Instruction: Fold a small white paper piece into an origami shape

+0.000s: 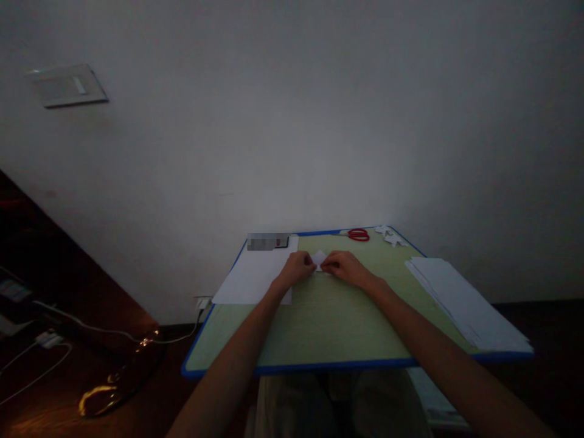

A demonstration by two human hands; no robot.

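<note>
A small folded piece of white paper [319, 260] lies at the far middle of a green table with a blue rim [301, 368]. My left hand [296, 268] pinches its left side with fingers curled. My right hand [347, 267] pinches its right side, fingers closed too. Both hands rest on the tabletop and cover most of the paper.
A white sheet [253, 277] lies left of my hands, a stack of white sheets [460, 302] at the right edge. Red scissors [358, 235] and small paper pieces [391, 236] sit at the far edge by the wall. Cables [91, 331] run over the dark floor on the left.
</note>
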